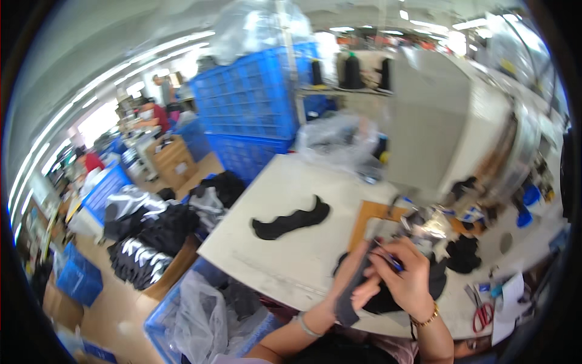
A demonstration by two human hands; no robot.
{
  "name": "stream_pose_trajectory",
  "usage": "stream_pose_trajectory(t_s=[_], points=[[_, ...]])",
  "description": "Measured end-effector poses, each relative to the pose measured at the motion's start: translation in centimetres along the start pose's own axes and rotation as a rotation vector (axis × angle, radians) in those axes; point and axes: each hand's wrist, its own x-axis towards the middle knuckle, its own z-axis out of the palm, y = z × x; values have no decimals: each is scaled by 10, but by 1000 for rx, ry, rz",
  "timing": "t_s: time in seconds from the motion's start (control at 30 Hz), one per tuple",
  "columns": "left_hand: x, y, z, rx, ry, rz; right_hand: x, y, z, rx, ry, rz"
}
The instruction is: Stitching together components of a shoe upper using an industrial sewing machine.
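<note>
My left hand (pixel 346 278) is closed around a narrow dark grey fabric piece (pixel 348 308), which slants up across the palm and fingers. My right hand (pixel 413 280) meets it at the upper end, fingers pinched together close to the fabric. A small tool with a blue part (pixel 396 265) sits in the right hand; its tip is too small to make out. Beneath both hands lies more black fabric (pixel 388 299), partly hidden by them. Farther left on the white table (pixel 282 182) lies a wavy-edged black fabric piece (pixel 291 221), apart from either hand.
A grey sewing machine (pixel 427 115) stands beyond my hands. Red-handled scissors (pixel 483 315) and a bunched black piece (pixel 463 254) lie to the right. Blue crates (pixel 245 97) are stacked behind the table; a blue bin (pixel 159 324) with plastic bags stands at its left.
</note>
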Motion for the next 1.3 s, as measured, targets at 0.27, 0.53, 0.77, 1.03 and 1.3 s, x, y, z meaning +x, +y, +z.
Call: stream_pose_trajectory(t_s=[0.27,0.53,0.77,1.03,1.3], points=[[-15,0,35,245,341,89,-8,13,8,237,-132,79],[-14,5,27,-353,0,7,-9,16,11,561,-106,305],[-20,4,30,-147,272,92,-16,20,17,625,-57,392],[-14,3,24,888,518,809,-16,19,25,686,-206,590],[-12,-8,24,1050,470,812,-30,40,30,885,-177,535]])
